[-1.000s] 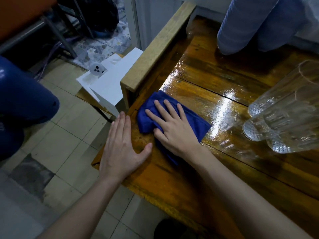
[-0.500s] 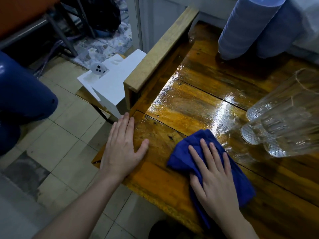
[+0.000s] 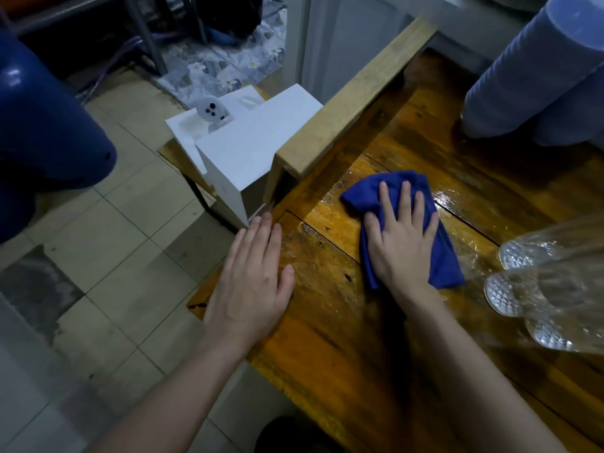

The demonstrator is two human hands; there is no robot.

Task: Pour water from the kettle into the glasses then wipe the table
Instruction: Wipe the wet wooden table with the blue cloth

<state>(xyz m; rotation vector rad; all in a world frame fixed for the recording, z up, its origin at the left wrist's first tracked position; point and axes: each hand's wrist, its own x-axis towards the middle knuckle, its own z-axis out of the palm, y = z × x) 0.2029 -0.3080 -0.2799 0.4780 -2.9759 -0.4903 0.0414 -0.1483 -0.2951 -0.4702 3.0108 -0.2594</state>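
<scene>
The pouring looks finished and the wiping step is in hand: the right hand (image 3: 403, 246) lies flat on a folded blue cloth (image 3: 361, 192), fingers spread and straight, pressing it against the wooden table (image 3: 359, 361) just short of the end of the raised wooden rail (image 3: 353, 96). The left hand (image 3: 251, 286) rests palm down on the table's left edge, fingers straight and together, holding nothing, apparently as a brace. The cut-pattern glasses (image 3: 510, 292) stand clustered at the right border, near the cloth but apart from it; whether they hold water cannot be told, and no kettle can be made out. A wet sheen (image 3: 457, 199) lies on the boards just beyond and to the right of the cloth, so the next move seems to call for carrying the cloth across that strip under steady flat pressure while stopping short of the glasses, which a wide sweep could knock. Compared with half a second ago, the cloth and right hand have gone from the near edge of the table out toward the rail and the glossy patch; a second ago they were tucked against the rail's end. The left hand has kept its place.
</scene>
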